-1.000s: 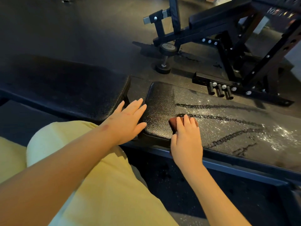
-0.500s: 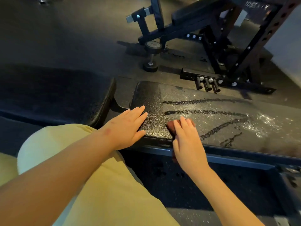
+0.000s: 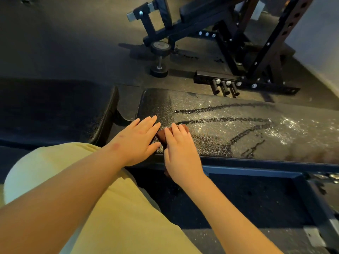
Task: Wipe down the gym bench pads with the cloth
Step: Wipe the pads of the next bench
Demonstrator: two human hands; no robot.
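2 pads lie before us, the seat pad [image 3: 55, 110] on the left and the back pad [image 3: 229, 142] on the right, a gap between. Our left hand [image 3: 135, 142] lies flat on the back pad's near left corner, fingers straight. Just beside it, our right hand [image 3: 180, 153] presses the reddish-brown cloth [image 3: 161, 135] onto the pad with straight fingers. Wet streaks [image 3: 220, 121] mark the pad farther right.

Dark speckled rubber floor [image 3: 73, 43], black steel rack [image 3: 266, 52], dumbbell [image 3: 159, 59] standing on end, pale wall [image 3: 321, 43] — far right
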